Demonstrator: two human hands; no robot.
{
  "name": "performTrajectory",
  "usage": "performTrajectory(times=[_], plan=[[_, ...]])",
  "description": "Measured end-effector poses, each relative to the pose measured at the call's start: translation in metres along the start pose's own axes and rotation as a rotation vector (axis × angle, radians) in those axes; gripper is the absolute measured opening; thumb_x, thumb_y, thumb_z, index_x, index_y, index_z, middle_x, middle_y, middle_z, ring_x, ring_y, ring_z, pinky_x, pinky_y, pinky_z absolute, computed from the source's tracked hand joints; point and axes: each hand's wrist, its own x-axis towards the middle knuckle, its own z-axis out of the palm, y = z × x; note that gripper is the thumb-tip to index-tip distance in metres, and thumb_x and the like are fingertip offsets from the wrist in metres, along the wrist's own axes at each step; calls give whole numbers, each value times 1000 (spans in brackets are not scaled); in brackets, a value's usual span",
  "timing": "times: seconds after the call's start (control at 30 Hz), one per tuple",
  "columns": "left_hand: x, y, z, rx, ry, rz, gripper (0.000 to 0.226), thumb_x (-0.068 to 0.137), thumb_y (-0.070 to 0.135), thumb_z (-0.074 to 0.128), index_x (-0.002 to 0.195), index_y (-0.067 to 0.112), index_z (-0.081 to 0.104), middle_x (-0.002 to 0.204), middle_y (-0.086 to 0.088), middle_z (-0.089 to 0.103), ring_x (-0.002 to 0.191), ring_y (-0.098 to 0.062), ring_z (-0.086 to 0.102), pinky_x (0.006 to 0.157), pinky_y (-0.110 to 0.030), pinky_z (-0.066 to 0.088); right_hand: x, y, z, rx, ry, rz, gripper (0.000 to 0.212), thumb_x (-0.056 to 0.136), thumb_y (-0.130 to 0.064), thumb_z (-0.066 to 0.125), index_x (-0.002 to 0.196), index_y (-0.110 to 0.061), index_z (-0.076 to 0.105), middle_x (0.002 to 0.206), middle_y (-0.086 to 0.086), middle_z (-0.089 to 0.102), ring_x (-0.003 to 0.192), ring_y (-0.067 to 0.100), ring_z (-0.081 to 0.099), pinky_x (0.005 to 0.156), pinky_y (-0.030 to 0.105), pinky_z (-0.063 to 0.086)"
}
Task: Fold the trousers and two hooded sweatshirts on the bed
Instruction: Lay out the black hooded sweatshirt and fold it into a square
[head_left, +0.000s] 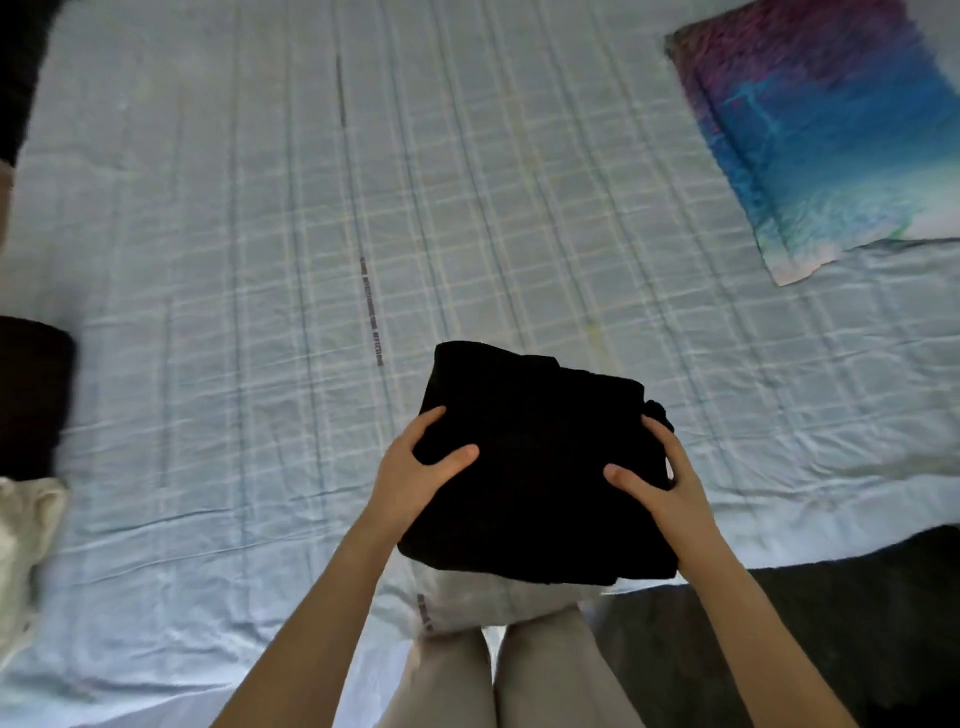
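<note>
Both hands are clamped on a folded black bundle, left hand on one side and right hand on the other, thumbs on top and fingers tucked under. Gripping both edges like that keeps the folds from flopping open. It's held just over the near edge of the bed. Too dark to tell if it's trousers or a hoodie. Another dark piece and something cream sit far left.

Illegible print on bed sheet
</note>
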Motion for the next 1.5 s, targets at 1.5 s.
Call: performTrajectory(times=[1.5], plan=[[-318,-268,-491,-235,672,-71,72,71,53,80,135,52,46,121,15,46,115,-6,47,96,-23,36,-290,-37,529,-281,-544,-227,69,79,-17,80,127,-57,51,125,-30,52,109,1,57,79,26,50]])
